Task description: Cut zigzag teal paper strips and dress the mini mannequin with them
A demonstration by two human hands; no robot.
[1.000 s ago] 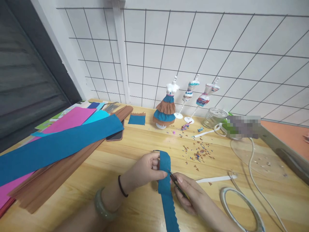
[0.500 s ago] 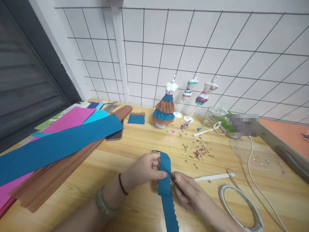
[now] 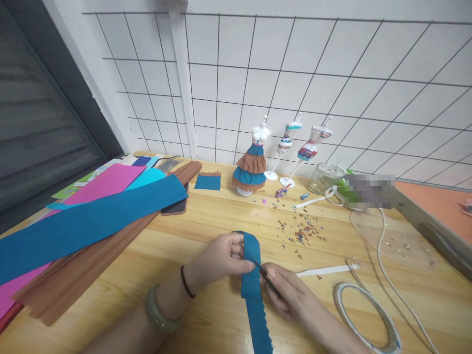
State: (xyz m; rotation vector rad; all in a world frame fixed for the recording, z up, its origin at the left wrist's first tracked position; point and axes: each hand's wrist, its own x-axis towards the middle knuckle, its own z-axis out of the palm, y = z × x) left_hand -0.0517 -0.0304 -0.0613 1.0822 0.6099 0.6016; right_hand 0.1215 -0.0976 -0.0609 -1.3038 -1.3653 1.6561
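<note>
A blue crepe paper strip (image 3: 252,309) runs down from my fingers over the table's near side, its right edge cut in zigzags. My left hand (image 3: 230,255) pinches the folded upper part of this strip between thumb and fingers. From the right, my right hand (image 3: 285,290) is closed around small dark scissors (image 3: 268,278), whose handles are mostly hidden by the fingers. Their tips touch the right edge of the paper close to my left thumb; whether the blades are apart I cannot tell.
Behind my hands stand a mannequin (image 3: 250,164) in a blue and brown tiered paper skirt and two bare-stand mannequins (image 3: 308,150). Triangular paper scraps (image 3: 304,233) lie scattered. Left is a stack of coloured paper (image 3: 96,221) over a phone (image 3: 175,207); right, a tape roll (image 3: 339,314) and cable (image 3: 383,255).
Hardly anything differs. The scissors and paper shift very slightly, and both hands keep the same hold.
</note>
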